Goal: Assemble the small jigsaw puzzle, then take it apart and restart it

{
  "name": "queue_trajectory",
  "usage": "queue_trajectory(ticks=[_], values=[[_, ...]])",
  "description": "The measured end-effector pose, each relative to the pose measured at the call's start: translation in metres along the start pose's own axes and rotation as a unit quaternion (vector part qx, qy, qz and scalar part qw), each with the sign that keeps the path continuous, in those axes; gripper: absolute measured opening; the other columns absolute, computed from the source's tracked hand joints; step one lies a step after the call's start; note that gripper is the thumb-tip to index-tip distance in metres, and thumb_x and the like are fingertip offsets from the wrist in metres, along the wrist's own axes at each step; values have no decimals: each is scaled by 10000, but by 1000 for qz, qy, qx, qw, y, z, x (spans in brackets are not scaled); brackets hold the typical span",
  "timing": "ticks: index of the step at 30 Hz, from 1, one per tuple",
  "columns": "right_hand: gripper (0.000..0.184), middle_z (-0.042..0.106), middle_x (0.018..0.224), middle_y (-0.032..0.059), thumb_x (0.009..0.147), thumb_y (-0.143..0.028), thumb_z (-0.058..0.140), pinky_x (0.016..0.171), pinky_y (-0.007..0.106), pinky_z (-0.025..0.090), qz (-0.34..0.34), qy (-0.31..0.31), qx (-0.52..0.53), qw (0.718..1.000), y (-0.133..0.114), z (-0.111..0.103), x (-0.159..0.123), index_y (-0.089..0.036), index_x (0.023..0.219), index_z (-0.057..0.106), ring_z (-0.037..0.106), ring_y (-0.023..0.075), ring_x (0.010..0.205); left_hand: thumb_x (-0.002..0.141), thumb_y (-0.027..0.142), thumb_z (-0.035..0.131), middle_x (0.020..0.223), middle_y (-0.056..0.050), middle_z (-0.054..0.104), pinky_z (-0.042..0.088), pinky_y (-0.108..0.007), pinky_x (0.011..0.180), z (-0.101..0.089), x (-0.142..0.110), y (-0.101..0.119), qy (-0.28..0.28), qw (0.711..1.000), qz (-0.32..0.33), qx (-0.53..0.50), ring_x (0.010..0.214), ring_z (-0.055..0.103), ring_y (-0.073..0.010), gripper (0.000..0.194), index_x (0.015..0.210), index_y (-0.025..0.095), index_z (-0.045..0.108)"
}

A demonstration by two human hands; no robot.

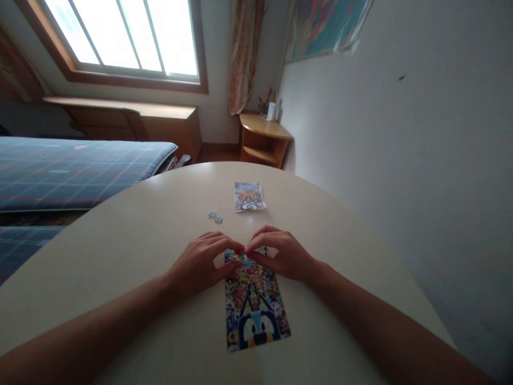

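A jigsaw puzzle [256, 305] lies on the table in front of me, a dark crowd of small colourful figures with a big blue cartoon dog's face at its near end. Over its far edge, my left hand [206, 259] and my right hand [282, 251] meet at the fingertips. Both hands are closed in a pinch, index fingers and thumbs curled toward the same spot. Whatever lies between the fingertips is too small and covered to make out. Just beyond my left hand rest a few loose light-blue puzzle pieces [215, 217].
A creased paper sheet [249, 197] printed with the same dog picture lies farther back on the round cream table [176, 214]. A white wall [401, 160] runs along the right. Left of the table is a bed with a blue plaid mattress [80, 171]; a wooden corner shelf [266, 126] stands behind.
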State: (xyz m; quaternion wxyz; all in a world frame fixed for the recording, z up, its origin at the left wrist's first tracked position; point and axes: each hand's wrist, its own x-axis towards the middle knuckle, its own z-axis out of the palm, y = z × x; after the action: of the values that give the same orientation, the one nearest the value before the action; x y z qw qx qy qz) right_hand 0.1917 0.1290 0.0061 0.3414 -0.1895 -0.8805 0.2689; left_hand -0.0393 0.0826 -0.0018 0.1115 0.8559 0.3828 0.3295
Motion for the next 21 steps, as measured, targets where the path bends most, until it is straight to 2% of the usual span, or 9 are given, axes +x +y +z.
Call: queue_trajectory(ticks=[3,7,15,21], values=[[54,734,872,44,864,-237,704,793,307,544,24,4,-23,999,0,0,0,-205,905,719,665,159,845,894,227,646,935,-36,743,543,-381,799,2,0,-2,-1,1000,7,4,858,683,-202,177,1068,230,678],[71,732,867,37,850,-237,717,787,300,535,45,10,-33,998,0,0,0,-195,907,708,666,154,832,911,237,638,926,-34,744,542,-357,776,4,0,-5,6,1000,18,4,836,678,-190,197,1101,238,691],[128,749,869,39,843,-237,724,781,303,531,54,21,-25,998,0,0,1,-195,965,721,671,158,824,906,286,660,852,-27,739,525,-299,731,2,0,-3,22,1000,-20,-9,785,676,-172,114,978,217,715],[101,747,873,47,859,-212,703,802,312,526,36,23,0,999,-2,-1,2,-198,951,741,656,161,840,887,289,686,849,-17,727,513,-293,738,2,-1,-4,7,999,-35,-9,786,667,-170,98,956,231,724]])
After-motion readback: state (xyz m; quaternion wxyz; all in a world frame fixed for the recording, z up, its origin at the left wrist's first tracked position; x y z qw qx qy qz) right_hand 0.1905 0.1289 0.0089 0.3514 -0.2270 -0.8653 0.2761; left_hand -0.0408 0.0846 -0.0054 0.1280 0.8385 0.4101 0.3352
